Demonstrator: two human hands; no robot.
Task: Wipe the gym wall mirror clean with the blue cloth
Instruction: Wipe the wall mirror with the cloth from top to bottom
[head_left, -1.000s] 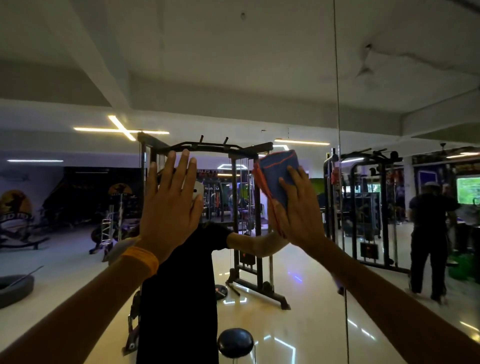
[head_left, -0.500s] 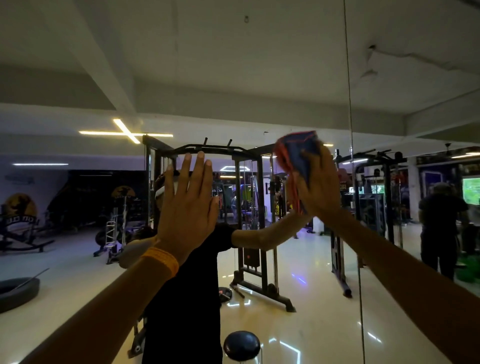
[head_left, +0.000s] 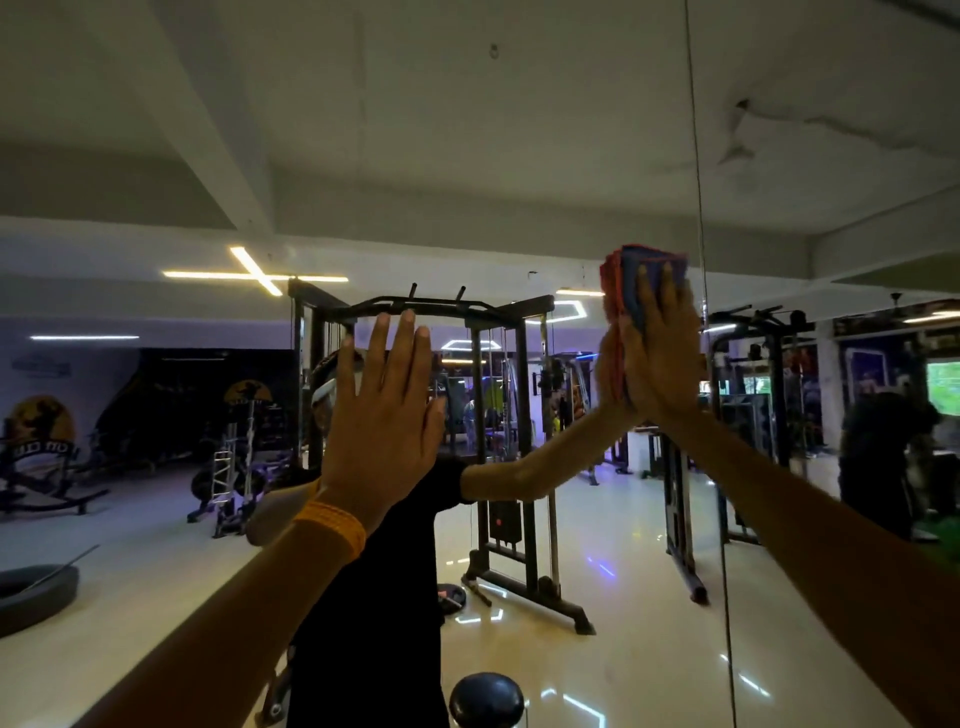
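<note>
The gym wall mirror (head_left: 467, 130) fills the whole view and reflects the room and my own dark-shirted figure. My right hand (head_left: 662, 364) presses a folded blue cloth (head_left: 631, 270) with a red-orange edge flat against the glass, just left of the vertical mirror seam (head_left: 698, 208). Only the cloth's top and left edge show past my fingers. My left hand (head_left: 384, 415) rests flat on the mirror with fingers spread, holding nothing, an orange band on its wrist.
The seam between two mirror panels runs top to bottom at right. Reflected behind me are a black cable rack (head_left: 509, 415), a round stool top (head_left: 485, 699), a tyre (head_left: 31, 592) on the shiny floor, and a person (head_left: 878, 457) standing at far right.
My right hand has slid the cloth up and to the right across the glass, close to the seam. The left hand stays planted on the mirror.
</note>
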